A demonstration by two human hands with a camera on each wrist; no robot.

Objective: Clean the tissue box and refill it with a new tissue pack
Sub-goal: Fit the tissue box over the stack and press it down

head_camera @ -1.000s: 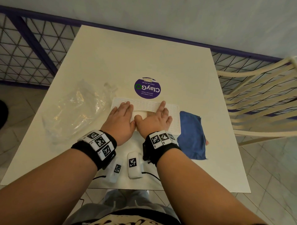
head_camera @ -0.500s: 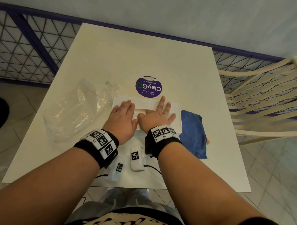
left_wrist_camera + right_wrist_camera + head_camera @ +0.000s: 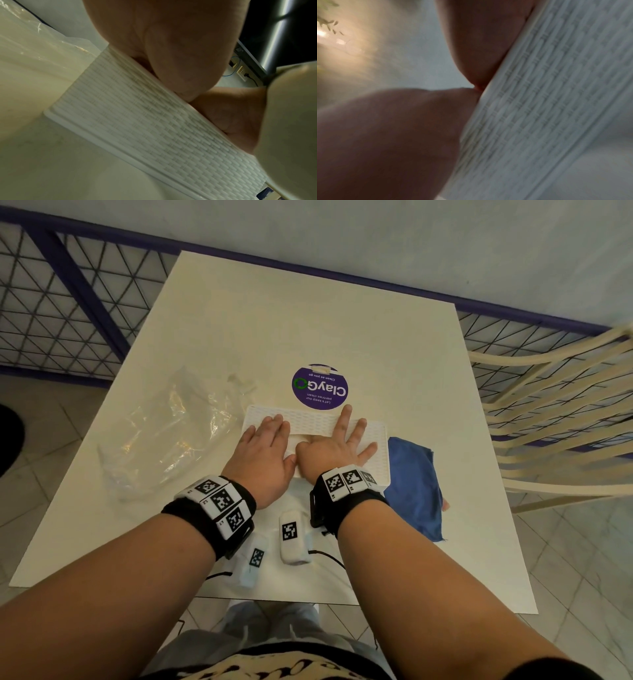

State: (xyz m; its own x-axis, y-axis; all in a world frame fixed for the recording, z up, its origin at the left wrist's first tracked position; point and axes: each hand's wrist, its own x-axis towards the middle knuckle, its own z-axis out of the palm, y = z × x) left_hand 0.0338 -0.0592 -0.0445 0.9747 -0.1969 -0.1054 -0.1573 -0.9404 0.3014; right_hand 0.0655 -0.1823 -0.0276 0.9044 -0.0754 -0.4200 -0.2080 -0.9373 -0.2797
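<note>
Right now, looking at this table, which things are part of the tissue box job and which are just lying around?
Part of the job:
- white woven tissue box, pressed flat by the left hand and right hand
- blue cloth, right of the box
- clear plastic wrapper, left of the box

Just lying about:
- purple ClayGo sticker on the table
- cream chair

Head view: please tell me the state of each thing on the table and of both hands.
tissue box: flat on table, both hands on top
left hand: fingers straight, pressing box
right hand: fingers spread, pressing box
blue cloth: crumpled, right of box
plastic wrapper: crumpled, left of box
</note>
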